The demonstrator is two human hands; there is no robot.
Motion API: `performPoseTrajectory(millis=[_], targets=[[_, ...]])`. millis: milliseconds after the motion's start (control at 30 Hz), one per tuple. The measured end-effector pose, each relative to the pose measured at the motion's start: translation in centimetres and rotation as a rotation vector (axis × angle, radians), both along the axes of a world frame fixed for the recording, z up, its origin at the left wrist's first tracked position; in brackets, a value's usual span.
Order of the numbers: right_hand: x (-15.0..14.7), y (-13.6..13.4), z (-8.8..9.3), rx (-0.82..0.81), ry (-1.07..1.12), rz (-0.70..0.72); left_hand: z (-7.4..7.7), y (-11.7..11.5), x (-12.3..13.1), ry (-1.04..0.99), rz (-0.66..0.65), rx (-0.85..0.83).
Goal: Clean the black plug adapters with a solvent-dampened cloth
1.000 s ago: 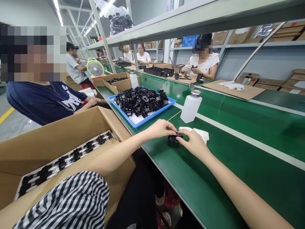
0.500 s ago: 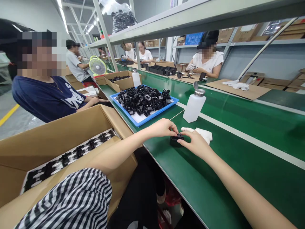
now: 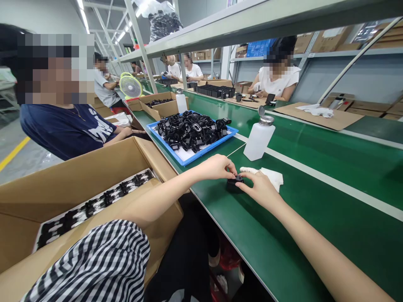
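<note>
On the green work surface [image 3: 302,235], a small black plastic piece [image 3: 234,186] stands between my two hands. Thin metal pins seem to stick up from its top, like those of a plug. My left hand [image 3: 219,167] pinches it from the left side, thumb and fingers at its upper edge. From the other side my right hand [image 3: 262,188] grips it with thumb and forefinger. Part of the piece is covered by my fingertips. A crumpled white cloth [image 3: 273,178] lies just behind my right hand.
A blue tray [image 3: 184,162] heaped with black parts [image 3: 193,130] lies ahead. Right of it stands a white bottle [image 3: 258,140] with its metal lid up. An open carton [image 3: 94,167] with rows of black parts is at my left. Co-workers sit to the left and across.
My view has shifted slightly, moving the scene a little to the right. Both hands stay on the black piece with almost the same grip.
</note>
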State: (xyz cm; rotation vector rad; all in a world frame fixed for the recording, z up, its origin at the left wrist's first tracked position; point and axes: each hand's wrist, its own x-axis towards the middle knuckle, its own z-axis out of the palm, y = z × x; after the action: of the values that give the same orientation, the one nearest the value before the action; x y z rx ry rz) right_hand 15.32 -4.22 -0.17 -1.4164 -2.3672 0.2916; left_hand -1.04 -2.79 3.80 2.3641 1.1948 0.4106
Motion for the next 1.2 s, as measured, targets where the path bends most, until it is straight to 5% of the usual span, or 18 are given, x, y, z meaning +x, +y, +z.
performPoseTrajectory(millis=[633,900,1200], targets=[[-0.4,0.5,1.2,0.005,-0.300,0.012,0.4,0.3,0.8,0.121,0.028,0.001],[-0.9,0.8,1.8,-0.097,-0.321,-0.014,-0.7,0.6,-0.1,-0.008,0.014,-0.122],[-1.2,0.7,2.5,-0.142,-0.360,0.024,-1.6,0.8,0.4,0.244,0.037,0.011]])
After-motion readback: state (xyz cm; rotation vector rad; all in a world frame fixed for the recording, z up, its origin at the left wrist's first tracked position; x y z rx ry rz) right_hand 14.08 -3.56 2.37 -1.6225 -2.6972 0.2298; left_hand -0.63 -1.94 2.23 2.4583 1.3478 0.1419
